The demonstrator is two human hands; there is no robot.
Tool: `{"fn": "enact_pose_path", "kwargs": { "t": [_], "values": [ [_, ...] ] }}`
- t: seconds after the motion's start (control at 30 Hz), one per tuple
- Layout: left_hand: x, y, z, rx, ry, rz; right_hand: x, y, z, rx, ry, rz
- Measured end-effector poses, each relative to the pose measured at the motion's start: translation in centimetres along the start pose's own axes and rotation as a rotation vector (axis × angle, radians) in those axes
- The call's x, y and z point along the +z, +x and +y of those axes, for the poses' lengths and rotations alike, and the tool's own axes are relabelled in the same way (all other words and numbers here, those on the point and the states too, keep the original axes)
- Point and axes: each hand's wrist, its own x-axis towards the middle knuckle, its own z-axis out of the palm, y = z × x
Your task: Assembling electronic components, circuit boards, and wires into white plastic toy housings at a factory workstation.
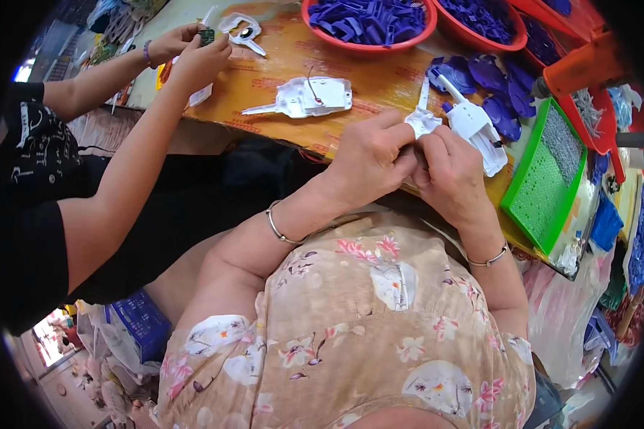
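Note:
My left hand (371, 156) and my right hand (451, 170) meet at the table's near edge. Both are closed, fingertips pinched around a white plastic part (423, 123) with a long narrow arm pointing away from me. My fingers hide its lower portion. Just right of it lies a white plastic housing (474, 130) with a long stem and a small purple piece at its side. To the left, a white plastic shell (312, 98) rests on the table, a thin red wire lying across it.
Red baskets (371, 47) of purple parts line the far side. Loose purple discs (504, 86) lie nearer. At right are a green tray (514, 202) of small metal pieces and an overhanging orange tool (583, 66). At left, a co-worker's hands (197, 57) hold a green circuit board (206, 36).

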Motion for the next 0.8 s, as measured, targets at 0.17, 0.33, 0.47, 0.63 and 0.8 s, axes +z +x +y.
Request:
{"fn": "enact_pose_path", "kwargs": {
  "t": [0.17, 0.33, 0.47, 0.63, 0.8],
  "values": [
    [-0.2, -0.1, -0.6, -0.025, 0.101, -0.032, 0.7, -0.2, -0.4, -0.025, -0.039, 0.088],
    [-1.0, -0.4, -1.2, -0.215, -0.133, 0.043, 0.7, 0.0, 0.3, 0.093, 0.149, 0.222],
    [-1.1, -0.6, 0.2, -0.317, -0.345, 0.025, 1.1, -0.1, 0.3, 0.188, 0.292, 0.236],
    [-0.4, -0.5, -0.1, -0.304, -0.253, 0.002, 1.6, -0.4, 0.4, 0.118, 0.271, 0.235],
    [0.1, -0.2, 0.0, -0.267, -0.258, 0.064, 1.8, -0.5, 0.8, 0.078, 0.289, 0.231]
  ]
}}
